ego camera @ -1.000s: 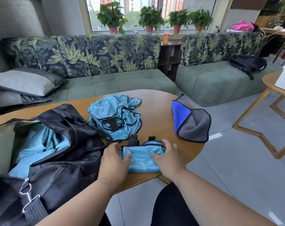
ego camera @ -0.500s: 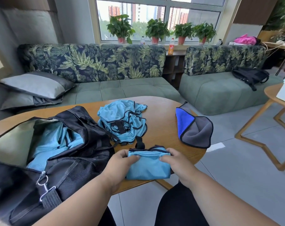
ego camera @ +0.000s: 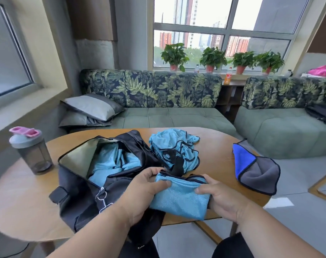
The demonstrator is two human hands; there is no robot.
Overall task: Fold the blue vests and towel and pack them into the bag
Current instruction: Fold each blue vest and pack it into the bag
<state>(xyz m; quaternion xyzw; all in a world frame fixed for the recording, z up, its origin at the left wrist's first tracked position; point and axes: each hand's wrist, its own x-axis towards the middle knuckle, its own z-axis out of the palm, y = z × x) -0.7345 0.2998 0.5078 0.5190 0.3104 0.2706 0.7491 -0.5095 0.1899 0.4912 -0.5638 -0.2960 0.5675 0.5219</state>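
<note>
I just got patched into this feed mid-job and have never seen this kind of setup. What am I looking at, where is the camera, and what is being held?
There is no machine here: a person works with bare hands, and the one camera sits on their head, looking forward and down. The left hand and right hand both grip a folded blue vest at the near edge of a round wooden table. To the left lies an open black bag with blue cloth already inside. Behind the hands is a crumpled blue vest, not yet folded. To the right lies a blue and grey towel. A shaker bottle stands at far left.
</note>
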